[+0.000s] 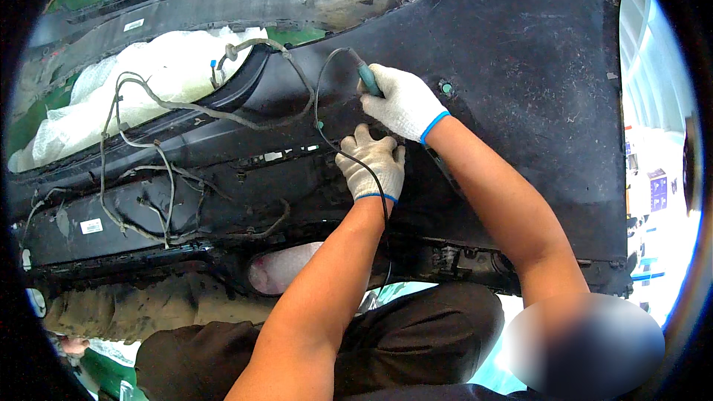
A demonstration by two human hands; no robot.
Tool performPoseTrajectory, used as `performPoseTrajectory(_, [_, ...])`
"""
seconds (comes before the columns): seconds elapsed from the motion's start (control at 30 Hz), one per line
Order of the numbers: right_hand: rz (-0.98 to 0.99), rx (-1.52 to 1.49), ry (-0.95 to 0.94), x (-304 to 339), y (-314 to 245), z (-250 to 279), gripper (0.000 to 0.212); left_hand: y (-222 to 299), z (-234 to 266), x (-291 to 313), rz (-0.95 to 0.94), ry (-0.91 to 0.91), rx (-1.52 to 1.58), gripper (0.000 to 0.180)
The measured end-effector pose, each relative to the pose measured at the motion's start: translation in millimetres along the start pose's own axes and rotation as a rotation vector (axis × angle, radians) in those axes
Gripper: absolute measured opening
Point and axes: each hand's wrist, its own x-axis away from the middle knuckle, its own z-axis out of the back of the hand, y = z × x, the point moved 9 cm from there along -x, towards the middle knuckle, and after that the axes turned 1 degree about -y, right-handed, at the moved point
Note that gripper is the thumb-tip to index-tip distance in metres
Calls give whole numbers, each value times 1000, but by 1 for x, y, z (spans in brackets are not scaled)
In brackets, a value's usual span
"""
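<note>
The right hand, gloved, closes round the green tool, just beyond the left hand; the tool's lower end is hidden under the glove. The left, gloved too, lies palm down on the black panel, fingers spread and bent. From the tool's top a thin cable loops leftward, then crosses over the left hand and wrist. A hole sits right of the right hand; wires straggle left of both.
</note>
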Motion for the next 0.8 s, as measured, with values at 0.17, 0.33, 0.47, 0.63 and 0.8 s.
performPoseTrajectory(0.17, [12,-6,-3,-1,-5,3,20,0,0,0,0,-24,19,21])
performPoseTrajectory(0.33, [16,-44,17,-1,-9,11,21,-3,0,0,10,-26,16,22])
performPoseTrajectory(0.47, [6,-36,26,1,-1,10,20,0,0,0,8,-24,24,22])
performPoseTrajectory(0.63, [16,-26,25,1,-4,9,20,-1,-2,0,8,-44,14,21])
performPoseTrajectory(0.8, [20,-13,2,0,-2,6,22,-1,-2,0,0,-8,29,20])
